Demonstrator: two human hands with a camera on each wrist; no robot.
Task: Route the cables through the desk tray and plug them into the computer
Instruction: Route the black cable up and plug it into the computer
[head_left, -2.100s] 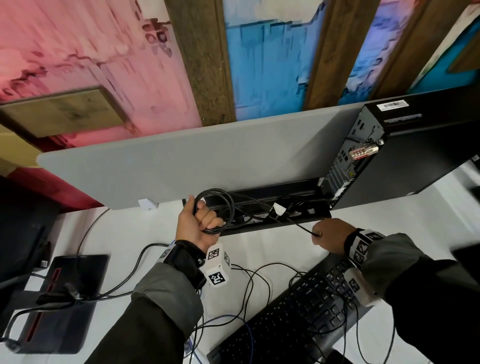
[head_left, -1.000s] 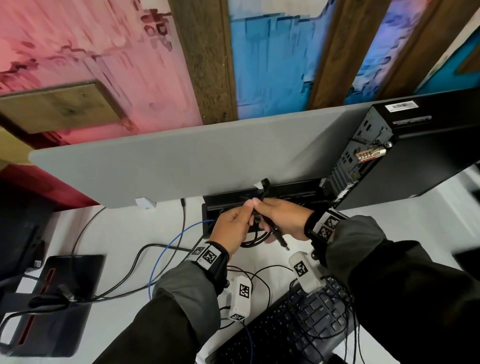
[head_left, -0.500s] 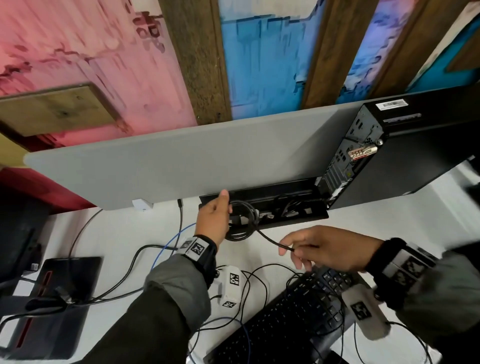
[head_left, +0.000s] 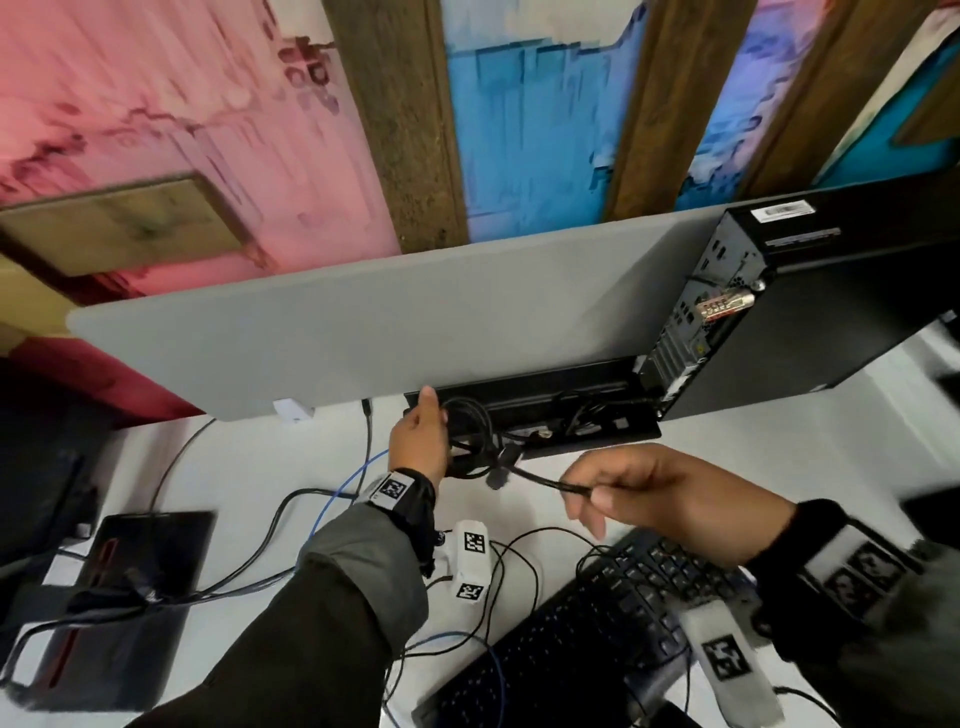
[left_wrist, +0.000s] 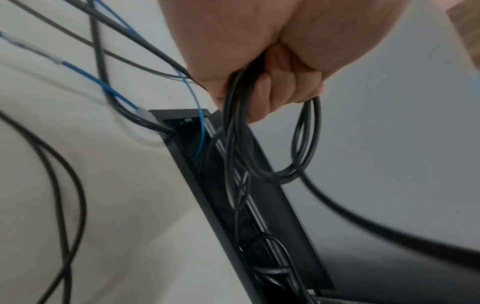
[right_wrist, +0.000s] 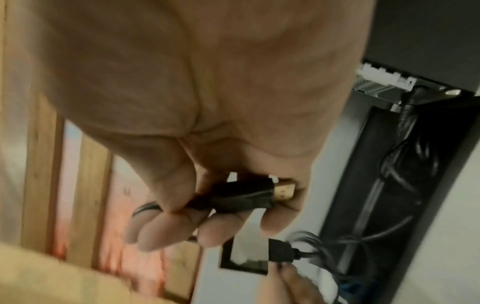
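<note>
My left hand (head_left: 421, 441) grips a coiled black cable (head_left: 475, 439) at the left end of the black desk tray (head_left: 597, 439); the left wrist view shows its fingers (left_wrist: 272, 88) curled round the cable loops (left_wrist: 303, 144) above the tray (left_wrist: 197, 185). From the coil one strand runs right to my right hand (head_left: 649, 493), which pinches its black plug with a gold tip (right_wrist: 249, 195). The black computer tower (head_left: 810, 312) stands at the right, its rear ports (head_left: 691, 322) facing the tray. Other black cables lie inside the tray.
A grey divider panel (head_left: 415, 322) rises behind the tray. A black keyboard (head_left: 587, 634) lies under my right arm. Loose black cables and a blue cable (head_left: 358, 478) cross the white desk (head_left: 234, 467). A black device (head_left: 119, 587) sits at the left.
My right hand drew the plug end out of the coil and moved right and toward me. My left hand stayed at the tray's left end with the coil.
</note>
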